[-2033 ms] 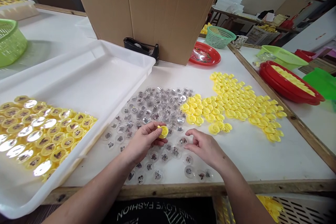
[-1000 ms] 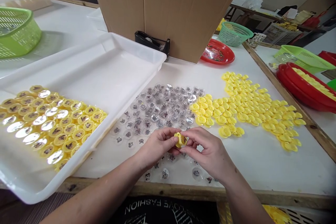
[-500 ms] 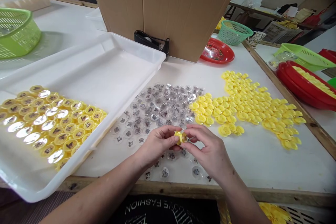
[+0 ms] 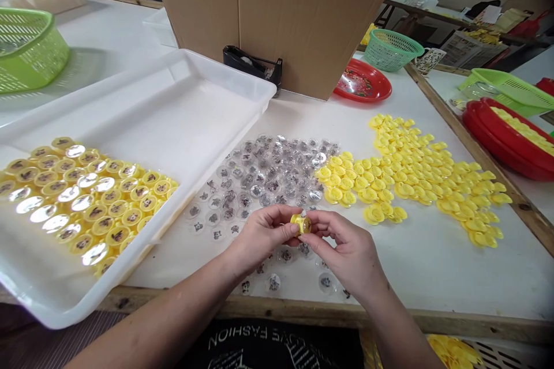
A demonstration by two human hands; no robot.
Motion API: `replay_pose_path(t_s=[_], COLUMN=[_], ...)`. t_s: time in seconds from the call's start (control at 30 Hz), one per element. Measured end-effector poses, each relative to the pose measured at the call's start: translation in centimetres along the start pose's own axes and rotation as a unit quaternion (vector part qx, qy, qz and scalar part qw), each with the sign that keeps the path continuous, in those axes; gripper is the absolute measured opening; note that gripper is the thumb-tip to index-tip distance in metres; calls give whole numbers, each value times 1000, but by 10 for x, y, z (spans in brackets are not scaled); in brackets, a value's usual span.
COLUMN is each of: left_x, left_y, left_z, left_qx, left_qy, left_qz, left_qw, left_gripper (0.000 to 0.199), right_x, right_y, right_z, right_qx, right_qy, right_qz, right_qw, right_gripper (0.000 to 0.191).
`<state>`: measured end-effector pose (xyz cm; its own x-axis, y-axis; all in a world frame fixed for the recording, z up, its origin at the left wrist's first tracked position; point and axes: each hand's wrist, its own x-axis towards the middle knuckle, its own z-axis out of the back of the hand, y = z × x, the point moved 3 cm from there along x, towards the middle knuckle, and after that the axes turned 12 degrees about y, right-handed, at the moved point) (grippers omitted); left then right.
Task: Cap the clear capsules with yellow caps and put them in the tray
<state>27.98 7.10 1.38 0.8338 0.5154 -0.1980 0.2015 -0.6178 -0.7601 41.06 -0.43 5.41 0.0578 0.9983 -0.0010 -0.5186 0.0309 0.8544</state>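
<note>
Between both hands, over the table's front part, is a small round yellow plastic piece with a clear cap (image 4: 302, 223). My left hand (image 4: 266, 236) pinches its left side with thumb and fingers. From the right, the fingertips and thumb of my right hand (image 4: 341, 242) close on the capped end. Beneath and behind the hands lie many clear round caps (image 4: 272, 179) with small dark animal pictures. Loose yellow plastic pieces (image 4: 407, 173) are spread to the right. At left, a white tray (image 4: 225, 78) holds rows of capped yellow pieces (image 4: 116, 207).
A tall cardboard box (image 4: 277, 17) stands at the back, with a black tape dispenser (image 4: 253, 66) before it. Red plate (image 4: 366, 81), green baskets (image 4: 392, 49) and a red bowl (image 4: 502, 138) are at right. A light-green basket (image 4: 30, 49) sits at far left. Wooden strips edge the table.
The capped end of the yellow piece has turned slightly, and the right fingers have shifted a little on it. The whole view has moved slightly; both hands keep their hold.
</note>
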Motion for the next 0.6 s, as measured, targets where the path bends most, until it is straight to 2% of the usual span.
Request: replay_pose_path(t_s=[0.1,0.33,0.6], left_x=[0,-2,-3], left_y=[-1,0,0], left_z=[0,-2,2], left_qx=[6,9,25], left_qy=[0,-4,-7], left_qz=[-2,-6,10], left_qw=[1000,1000,1000], left_gripper=[32,33,34], right_x=[1,2,-1], right_y=[5,13,14], right_z=[1,1,-13], right_qx=[-58,-110,-237], right_qy=[-1,-11,-54], right_qz=[37,87,137], right_qw=[998,990,960], right_gripper=[21,23,25])
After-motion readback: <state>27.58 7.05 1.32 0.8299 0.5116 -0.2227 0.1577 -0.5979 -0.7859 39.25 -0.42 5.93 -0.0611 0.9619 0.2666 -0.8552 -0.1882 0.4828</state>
